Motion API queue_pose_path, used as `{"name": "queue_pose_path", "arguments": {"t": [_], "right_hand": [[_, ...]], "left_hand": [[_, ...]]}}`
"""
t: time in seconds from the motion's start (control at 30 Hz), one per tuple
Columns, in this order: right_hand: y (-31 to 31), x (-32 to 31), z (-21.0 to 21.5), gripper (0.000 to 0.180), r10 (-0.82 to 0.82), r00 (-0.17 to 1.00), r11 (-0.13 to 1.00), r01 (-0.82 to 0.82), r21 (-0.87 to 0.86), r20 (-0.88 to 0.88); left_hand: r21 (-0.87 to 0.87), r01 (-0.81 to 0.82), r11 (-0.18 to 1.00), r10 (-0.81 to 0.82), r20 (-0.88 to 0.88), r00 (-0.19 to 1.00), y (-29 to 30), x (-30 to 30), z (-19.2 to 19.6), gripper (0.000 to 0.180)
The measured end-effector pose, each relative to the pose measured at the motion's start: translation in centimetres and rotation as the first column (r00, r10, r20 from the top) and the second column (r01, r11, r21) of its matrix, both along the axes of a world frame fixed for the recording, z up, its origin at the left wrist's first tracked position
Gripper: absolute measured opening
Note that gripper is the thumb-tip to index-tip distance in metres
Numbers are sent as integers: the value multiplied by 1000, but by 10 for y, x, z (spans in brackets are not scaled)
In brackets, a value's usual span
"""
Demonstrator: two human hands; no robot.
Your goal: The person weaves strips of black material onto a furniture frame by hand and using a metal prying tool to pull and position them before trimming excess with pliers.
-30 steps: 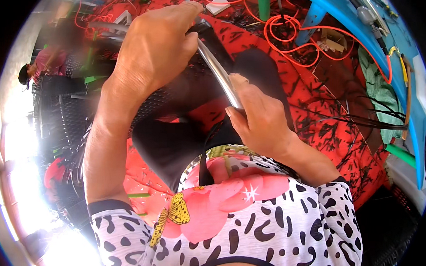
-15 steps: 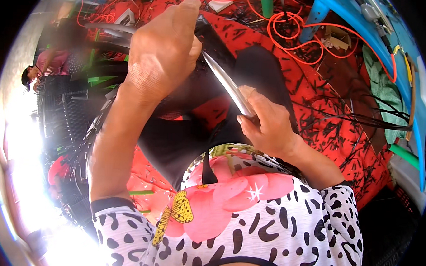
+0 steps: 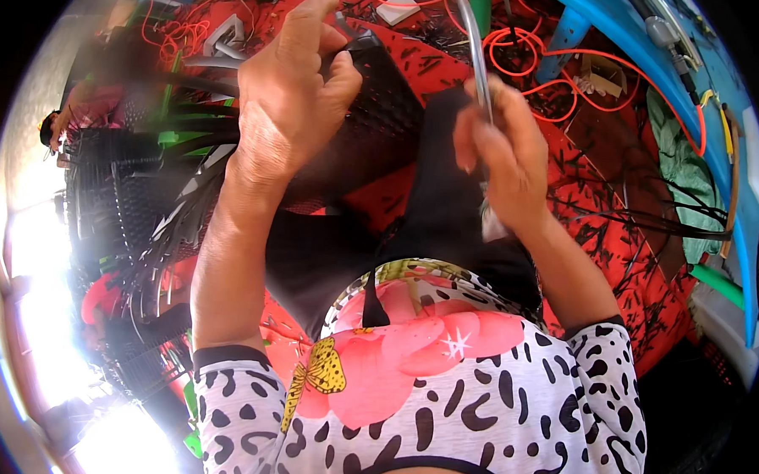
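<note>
My left hand (image 3: pixel 295 85) is raised beside the upper corner of a dark woven piece (image 3: pixel 389 110), which leans near my knees. Its thumb and forefinger stand apart with nothing visible between them; the other fingers are partly hidden. Off that hand's left side fan several long black strips (image 3: pixel 202 132), blurred in part. In my right hand (image 3: pixel 506 154), fingers are wrapped round a long, slim silver metal tool (image 3: pixel 475 46) that points up and away from me. The tool is smeared by motion, and its lower end is hidden by the hand.
Short black offcuts litter the red floor covering (image 3: pixel 598 272). An orange hose (image 3: pixel 510 52) lies coiled ahead, near a blue plastic leg (image 3: pixel 561 46) and a small cardboard box (image 3: pixel 602 76). A green sack (image 3: pixel 675 157) hangs at right. Another person (image 3: pixel 97 106) sits far left.
My right hand has swung the metal tool up and away from the woven piece, to the right. The left hand's thumb and forefinger have come apart.
</note>
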State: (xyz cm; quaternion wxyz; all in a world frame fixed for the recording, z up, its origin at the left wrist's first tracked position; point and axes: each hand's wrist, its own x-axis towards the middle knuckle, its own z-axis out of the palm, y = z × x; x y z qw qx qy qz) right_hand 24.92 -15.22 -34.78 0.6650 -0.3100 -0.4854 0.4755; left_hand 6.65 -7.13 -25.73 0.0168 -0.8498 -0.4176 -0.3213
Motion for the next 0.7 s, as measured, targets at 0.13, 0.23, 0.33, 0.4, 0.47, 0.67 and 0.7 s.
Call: {"name": "queue_pose_path", "arguments": {"t": [0.13,0.23,0.33,0.4,0.47,0.67,0.7], "right_hand": [[52,-10,21,18,3,1000,986,-1,-165,13],[72,-17,38,15,90,996,961,-79,-266,30],[77,-25,53,12,243,964,875,-266,-405,-108],[80,-25,53,13,265,960,880,-278,-384,-87],[81,-23,54,12,281,958,874,-283,-395,-64],[77,-30,59,11,263,964,908,-232,-350,43],[77,-31,60,11,266,962,906,-232,-353,51]], "left_hand": [[22,5,1000,-6,40,999,0,-1,-3,42],[16,1,1000,-2,63,998,-1,-1,-6,43],[21,-2,1000,0,80,997,-3,-1,-4,44],[19,8,1000,-10,115,993,-3,-3,-4,45],[-24,22,999,-18,156,988,-4,-5,-5,45],[63,103,993,-114,208,971,-5,-10,-3,55],[55,95,994,-105,223,969,-5,-10,-4,54]]}}
